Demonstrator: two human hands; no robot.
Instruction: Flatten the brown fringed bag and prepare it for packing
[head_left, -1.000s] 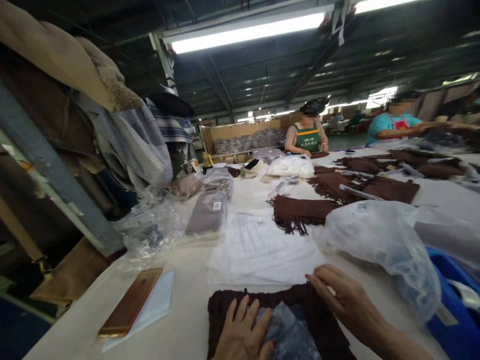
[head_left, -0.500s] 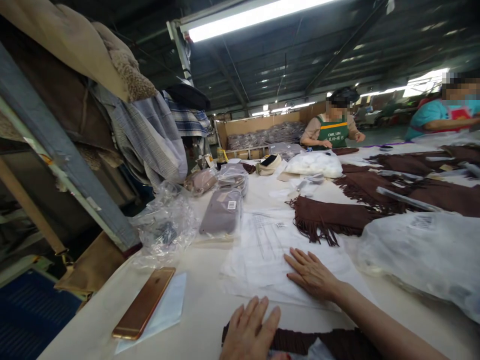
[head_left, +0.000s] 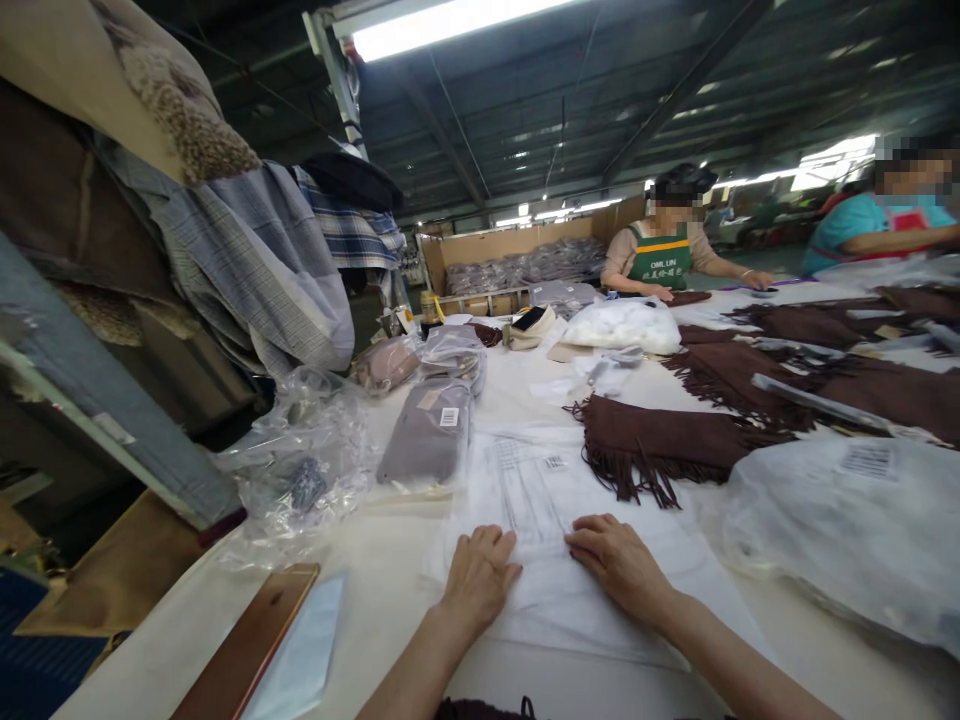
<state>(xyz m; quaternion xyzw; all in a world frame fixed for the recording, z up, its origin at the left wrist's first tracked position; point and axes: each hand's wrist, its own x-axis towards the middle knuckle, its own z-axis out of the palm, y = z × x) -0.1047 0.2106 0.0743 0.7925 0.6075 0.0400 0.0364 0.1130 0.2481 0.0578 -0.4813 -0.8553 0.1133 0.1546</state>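
Both of my hands rest palm-down on a stack of clear plastic bags [head_left: 547,490] lying flat on the white table [head_left: 390,600]. My left hand [head_left: 478,578] presses the near left part of the stack, fingers slightly curled. My right hand [head_left: 616,563] lies beside it on the right, fingers pointing left. Neither hand holds anything. A sliver of a dark brown fringed garment [head_left: 484,710] shows at the bottom edge, just under my left forearm.
A rose-gold phone [head_left: 251,645] lies on a clear bag at near left. Bagged grey garments [head_left: 429,432], crumpled plastic [head_left: 300,460] and brown fringed scarves [head_left: 660,440] cover the table. A big plastic sack [head_left: 847,520] sits at right. Two other people work at the far end.
My left hand moved off the brown garment and forward onto the plastic bag stack beside my right hand. The view tilted up, so the brown garment dropped almost out of sight.
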